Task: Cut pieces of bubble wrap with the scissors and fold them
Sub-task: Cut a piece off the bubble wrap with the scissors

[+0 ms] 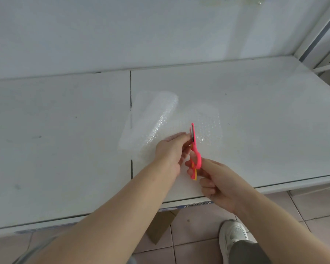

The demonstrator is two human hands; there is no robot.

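A clear sheet of bubble wrap (204,126) lies flat on the white table (65,149), near its middle. On the sheet's left part rests a folded, whiter piece of bubble wrap (151,119). Pink scissors (195,149) with a yellow inner handle point away from me, blades over the sheet. My right hand (215,183) grips the scissor handles. My left hand (171,151) pinches the sheet's near edge just left of the blades.
A dark seam (131,88) splits the tabletop into two panels. A white wall (141,35) runs behind the table and a metal frame (316,40) stands at the right. Under the front edge are pink floor tiles, a cardboard piece (160,225) and a white shoe (232,237).
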